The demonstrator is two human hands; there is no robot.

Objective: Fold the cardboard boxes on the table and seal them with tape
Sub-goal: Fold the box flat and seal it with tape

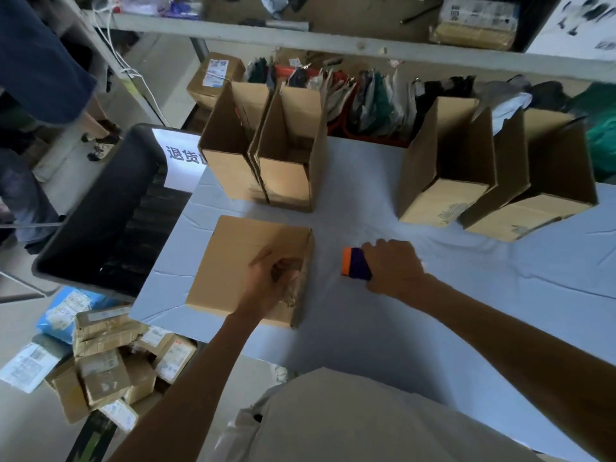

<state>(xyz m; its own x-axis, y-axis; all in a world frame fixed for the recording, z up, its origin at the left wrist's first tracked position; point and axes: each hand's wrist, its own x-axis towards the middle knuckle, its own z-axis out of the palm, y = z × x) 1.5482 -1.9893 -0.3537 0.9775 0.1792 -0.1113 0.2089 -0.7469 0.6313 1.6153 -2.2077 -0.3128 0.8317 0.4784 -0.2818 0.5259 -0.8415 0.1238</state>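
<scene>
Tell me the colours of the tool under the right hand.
The tool is orange at one end, dark purple elsewhere; head view.

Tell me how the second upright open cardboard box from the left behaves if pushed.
The tall open brown cardboard box looks empty, so probably light. Standing narrow and tall, it may tip if pushed high.

The left hand [270,281] curls its fingers over the right edge of a closed brown cardboard box [230,258] on the pale cloth-covered table [433,328]. Just right of that box, the right hand [393,268] grips an orange-and-purple tape dispenser [355,263]. Behind the box stands a pair of open brown cardboard boxes [286,181]. A second open pair [443,195] stands behind it and further right.
</scene>
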